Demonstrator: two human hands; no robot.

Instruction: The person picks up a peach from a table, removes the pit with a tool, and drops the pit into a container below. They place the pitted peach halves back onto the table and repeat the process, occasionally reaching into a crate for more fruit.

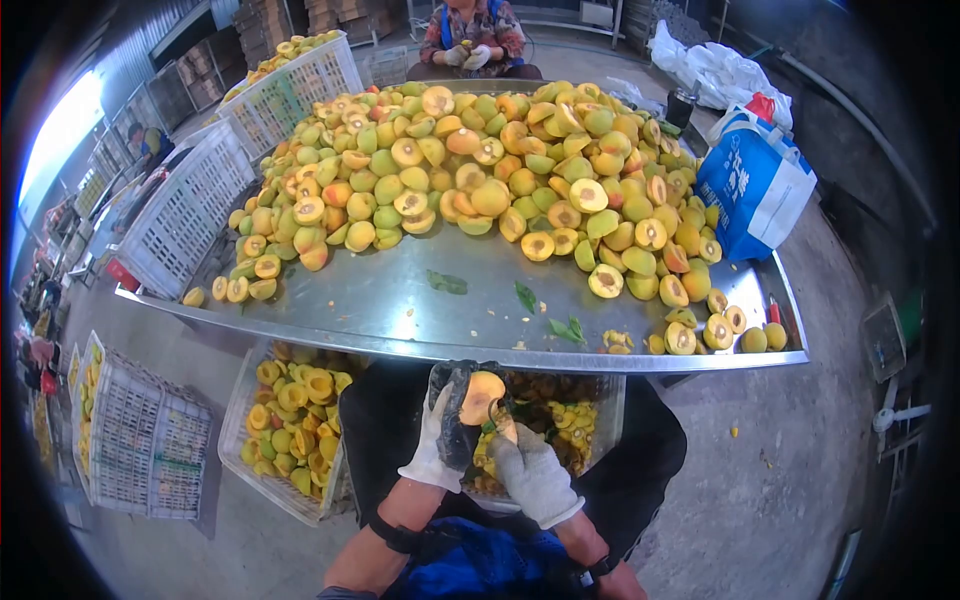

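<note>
My left hand (447,425), in a white glove with dark palm, is shut on a halved peach (482,393) with its cut face up, held just below the metal table's front edge. Against that half presses my right hand (532,472), gloved in grey-white and closed on a small tool (501,422) that I cannot make out clearly. Both hands hover above a white crate (598,432) holding pits and scraps. A big heap of halved peaches (480,170) covers the far part of the steel table (400,310).
A white crate of peach halves (290,430) sits on the floor at my left. Empty and filled white crates (190,210) stand left of the table. A blue-white bag (752,185) leans at the table's right. Another person (470,40) sits across the table. Leaves (526,296) lie on the steel.
</note>
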